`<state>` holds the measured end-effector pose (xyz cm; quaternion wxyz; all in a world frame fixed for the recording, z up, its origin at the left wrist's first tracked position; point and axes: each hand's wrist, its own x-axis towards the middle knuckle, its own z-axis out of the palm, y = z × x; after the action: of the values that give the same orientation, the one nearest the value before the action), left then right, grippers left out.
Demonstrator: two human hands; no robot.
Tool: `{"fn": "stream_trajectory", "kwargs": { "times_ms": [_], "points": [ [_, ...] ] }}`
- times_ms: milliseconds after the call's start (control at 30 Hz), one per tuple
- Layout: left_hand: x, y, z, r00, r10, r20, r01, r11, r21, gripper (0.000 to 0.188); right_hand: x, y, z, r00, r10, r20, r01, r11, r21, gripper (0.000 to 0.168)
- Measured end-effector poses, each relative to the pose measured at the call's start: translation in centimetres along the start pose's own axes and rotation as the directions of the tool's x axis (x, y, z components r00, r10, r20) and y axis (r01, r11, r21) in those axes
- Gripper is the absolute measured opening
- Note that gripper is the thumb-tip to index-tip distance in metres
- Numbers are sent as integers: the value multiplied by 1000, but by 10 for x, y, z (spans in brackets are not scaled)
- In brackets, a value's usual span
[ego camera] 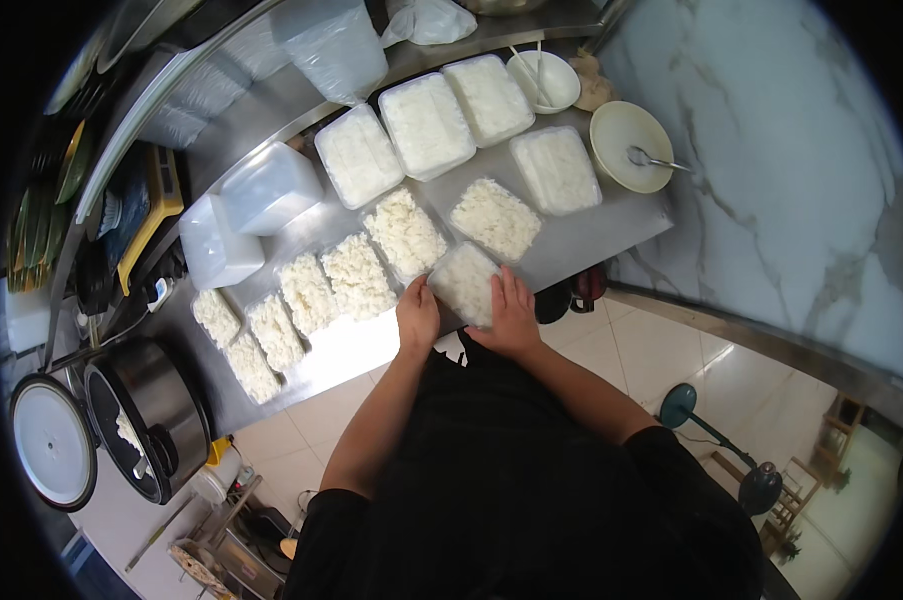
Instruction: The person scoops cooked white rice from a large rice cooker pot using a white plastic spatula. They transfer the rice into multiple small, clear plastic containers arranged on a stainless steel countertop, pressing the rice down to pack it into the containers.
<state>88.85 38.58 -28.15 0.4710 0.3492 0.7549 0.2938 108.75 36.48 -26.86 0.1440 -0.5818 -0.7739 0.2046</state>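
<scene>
Both of my hands hold a lidded clear plastic container of cooked rice (466, 284) at the front edge of the steel counter (331, 349). My left hand (419, 315) grips its left side, and my right hand (511, 311) lies along its right side and lid edge. Right behind it are an uncovered rice container (405, 234) and another one (496, 219). More open rice containers (358, 276) run off to the left. Lidded rice containers (427, 126) line the back, with one more (555, 170) at the right.
Stacked empty plastic containers (271, 187) stand at the back left. A cream bowl with a metal spoon (624, 139) and a white bowl with chopsticks (560, 79) sit at the right, near the marbled wall (781, 150). An open rice cooker (151, 420) stands at the far left.
</scene>
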Motion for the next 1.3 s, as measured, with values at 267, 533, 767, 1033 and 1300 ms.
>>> {"fn": "stream_trajectory", "kwargs": {
  "times_ms": [267,533,767,1033,1300],
  "points": [
    [-1,17,-11,1000,16,21,-19,986,165,38,2,-1,-1,1000,17,-2,-17,997,73,113],
    [0,3,-23,929,-337,156,367,896,-249,26,8,-5,-10,997,28,65,-29,1000,2,107],
    [22,12,-34,884,-362,296,382,924,-13,18,7,8,-4,998,-55,42,54,998,18,105],
    [6,30,15,602,638,480,-766,292,573,59,7,10,-6,994,-98,38,100,994,-43,102],
    [17,25,11,557,628,544,-817,295,496,76,6,12,-2,996,-84,27,85,996,-32,104]
  ]
}}
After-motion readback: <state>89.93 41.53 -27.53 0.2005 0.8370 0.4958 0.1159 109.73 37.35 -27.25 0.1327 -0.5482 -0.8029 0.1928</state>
